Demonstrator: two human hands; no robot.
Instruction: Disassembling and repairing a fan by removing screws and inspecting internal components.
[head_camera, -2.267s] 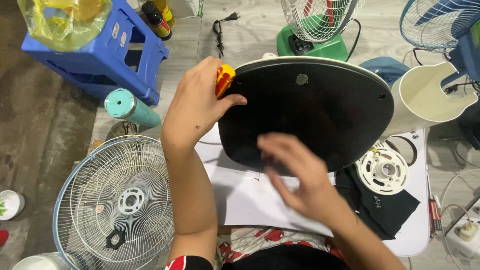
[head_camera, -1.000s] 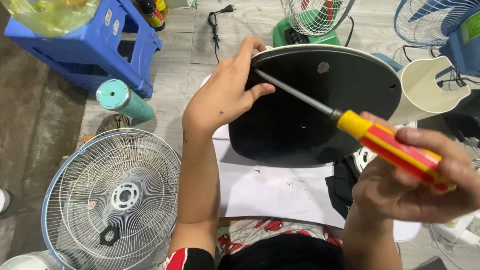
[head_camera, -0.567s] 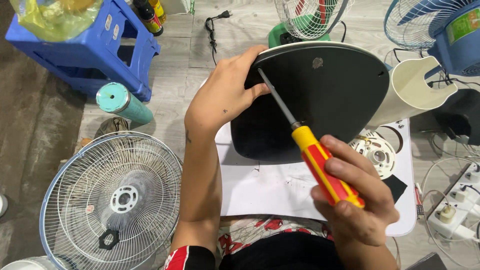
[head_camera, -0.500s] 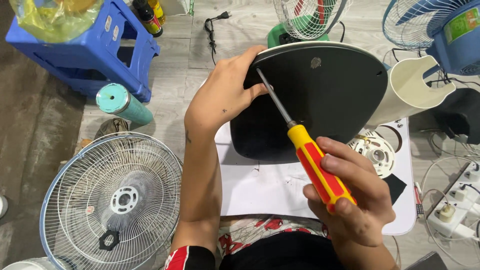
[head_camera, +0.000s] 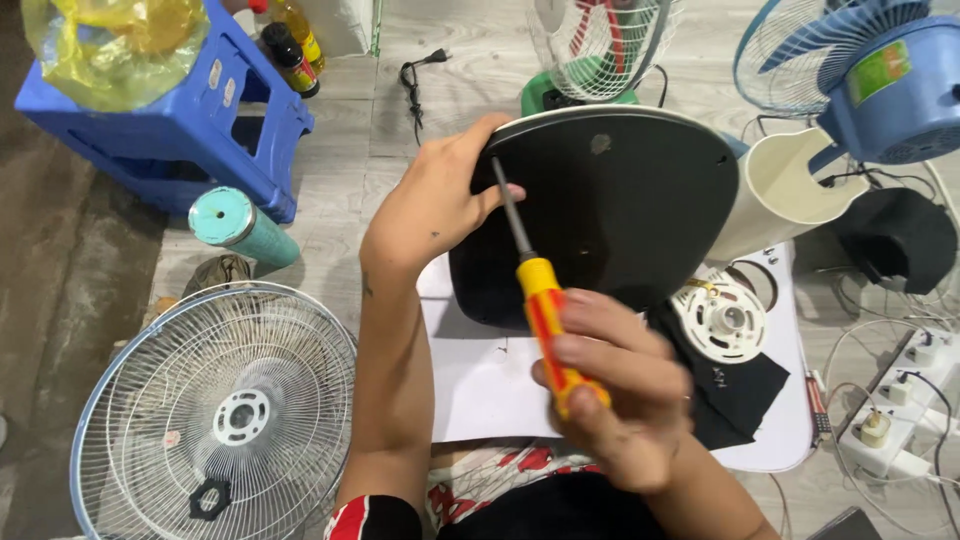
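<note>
**Screwdriver set to the rim of an upturned fan base**

The left hand (head_camera: 435, 205) is clamped on the near-left rim of a black fan base (head_camera: 610, 215), fingers curled over the edge and thumb pressed on the dark underside, which keeps the base tilted up off the white board (head_camera: 480, 385) beneath it, its underside open to the tool. The right hand (head_camera: 610, 400) is closed in a full fist around the red-and-yellow handle of a screwdriver (head_camera: 535, 285). The steel shaft runs up and away from that fist, and its tip meets the base just beside the left thumb; whether it sits in a screw head cannot be told.

Beyond the right fist, to its right, lie a white round fan part (head_camera: 722, 320) and a black cloth (head_camera: 735, 385). Left of the gripping forearm, a white fan grille (head_camera: 215, 420) lies flat on the floor, with a teal can (head_camera: 240, 225) and a blue stool (head_camera: 175, 130) farther off.
</note>
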